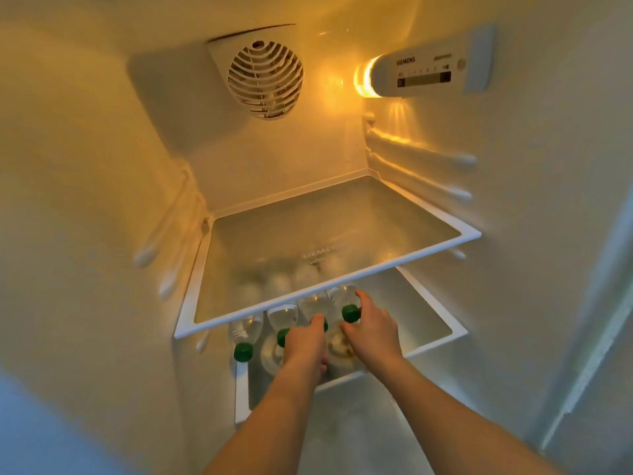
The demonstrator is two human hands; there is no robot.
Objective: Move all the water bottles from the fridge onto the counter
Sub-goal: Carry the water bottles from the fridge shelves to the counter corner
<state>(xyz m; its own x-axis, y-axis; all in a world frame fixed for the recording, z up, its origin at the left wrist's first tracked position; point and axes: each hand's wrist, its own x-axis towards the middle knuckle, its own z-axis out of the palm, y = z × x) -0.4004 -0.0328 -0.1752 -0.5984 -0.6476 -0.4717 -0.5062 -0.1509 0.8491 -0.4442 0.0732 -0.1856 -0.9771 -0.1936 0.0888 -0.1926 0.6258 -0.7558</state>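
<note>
- Four clear plastic green-capped water bottles line the lower glass shelf near its front-left corner, within reach.
- Left hand and right hand each close on a bottle neck, ready to lift.

Bottle bodies blurred behind upper glass shelf; left fingers partly hidden.

White walls, warm lamp glow

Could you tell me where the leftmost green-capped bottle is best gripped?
Grip the leftmost bottle round its neck just behind the green cap, fingers coming from the front. It lies with the cap toward the opening, and the glass shelf above blocks a top approach.
</note>
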